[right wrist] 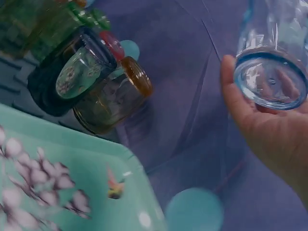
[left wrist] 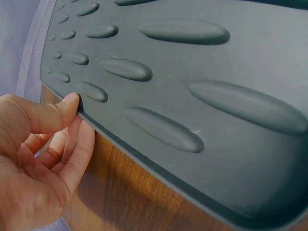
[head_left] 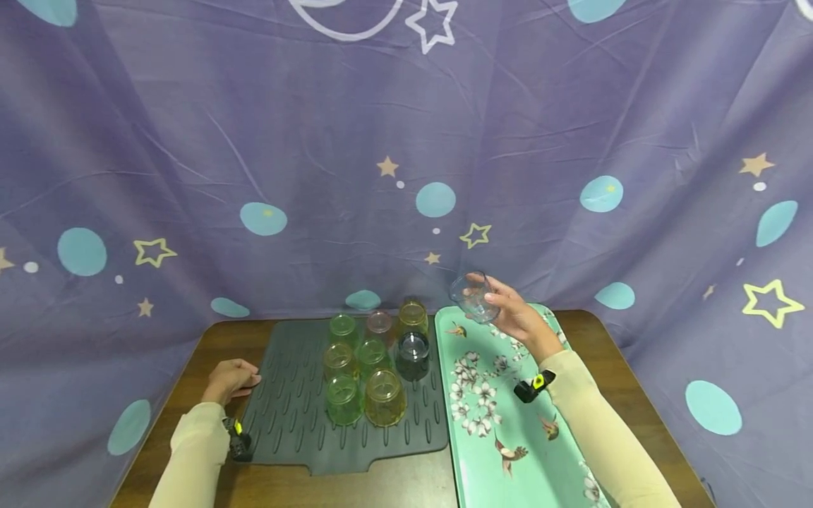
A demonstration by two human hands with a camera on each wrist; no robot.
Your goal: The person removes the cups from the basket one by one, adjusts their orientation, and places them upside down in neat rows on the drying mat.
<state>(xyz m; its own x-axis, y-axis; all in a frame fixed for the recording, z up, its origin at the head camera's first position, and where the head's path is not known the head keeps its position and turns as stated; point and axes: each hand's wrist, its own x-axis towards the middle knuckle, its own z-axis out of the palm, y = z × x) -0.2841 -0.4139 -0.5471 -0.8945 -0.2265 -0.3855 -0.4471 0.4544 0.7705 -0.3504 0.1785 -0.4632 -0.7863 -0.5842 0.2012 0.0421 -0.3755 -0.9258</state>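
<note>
My right hand (head_left: 517, 321) holds a clear, bluish drinking glass (head_left: 473, 298) in the air above the far end of the green tray. In the right wrist view the fingers wrap around the glass (right wrist: 272, 79), whose round base faces the camera. At the left edge of the dark grey drying mat (head_left: 286, 416), my left hand (head_left: 231, 379) pinches the rim, with the thumb on top and the fingers (left wrist: 79, 149) below. Upturned glasses stand grouped on the mat: green (head_left: 345, 401), amber (head_left: 385, 398), dark blue (head_left: 413, 358) and pink (head_left: 380, 324).
A mint-green tray (head_left: 508, 473) with flowers and birds lies right of the mat, close beside it. Both are on a brown wooden table (head_left: 406, 487). A purple curtain (head_left: 330, 176) with stars and dots hangs directly behind the table and along both sides.
</note>
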